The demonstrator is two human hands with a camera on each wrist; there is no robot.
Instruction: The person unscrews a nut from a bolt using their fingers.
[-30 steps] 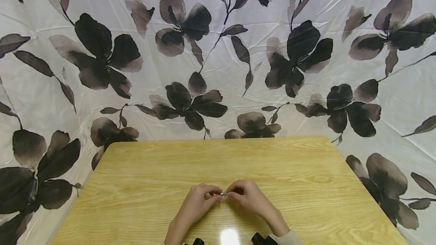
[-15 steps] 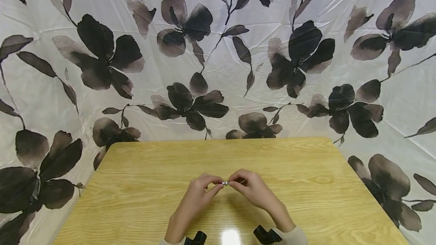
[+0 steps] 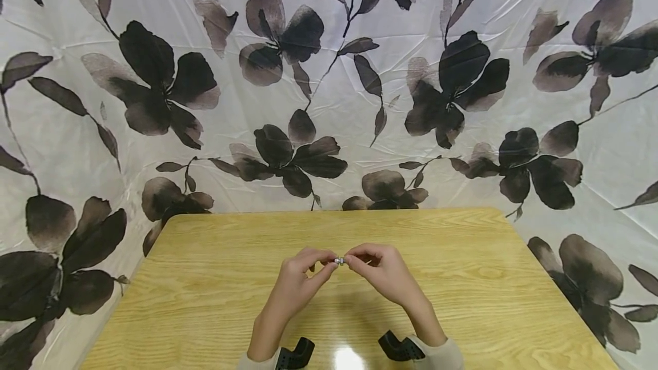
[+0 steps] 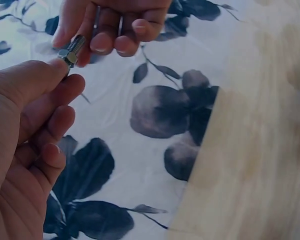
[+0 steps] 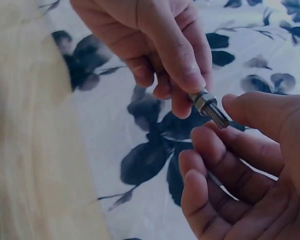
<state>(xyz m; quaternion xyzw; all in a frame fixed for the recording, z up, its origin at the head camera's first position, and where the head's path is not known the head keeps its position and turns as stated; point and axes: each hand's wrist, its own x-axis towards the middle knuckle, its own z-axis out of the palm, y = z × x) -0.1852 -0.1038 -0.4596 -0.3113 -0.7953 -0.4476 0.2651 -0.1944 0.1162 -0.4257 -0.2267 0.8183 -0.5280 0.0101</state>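
A small silver bolt [image 5: 219, 118] with a hex nut [image 5: 205, 101] on its thread is held in the air over the table. My left hand [image 3: 298, 281] pinches one end of it between thumb and index finger, so that end is hidden. The threaded end points towards my right hand [image 3: 382, 273]. In the right wrist view, the right thumb [image 5: 255, 112] stands apart from the thread, with the index finger close behind the tip. The other right fingers are loosely bent. In the left wrist view the nut [image 4: 67, 56] shows right at the left thumb tip.
The light wood-grain table [image 3: 205, 244] lies beneath both hands. A white cloth [image 3: 360, 130] with dark flowers hangs behind it and along its sides. Black wrist devices [image 3: 297, 354] sit at both cuffs, and a bright glare marks the table's near part.
Both hands have moved together away from the body, up in the head view, carrying the bolt and nut along. The left hand keeps its pinch throughout.
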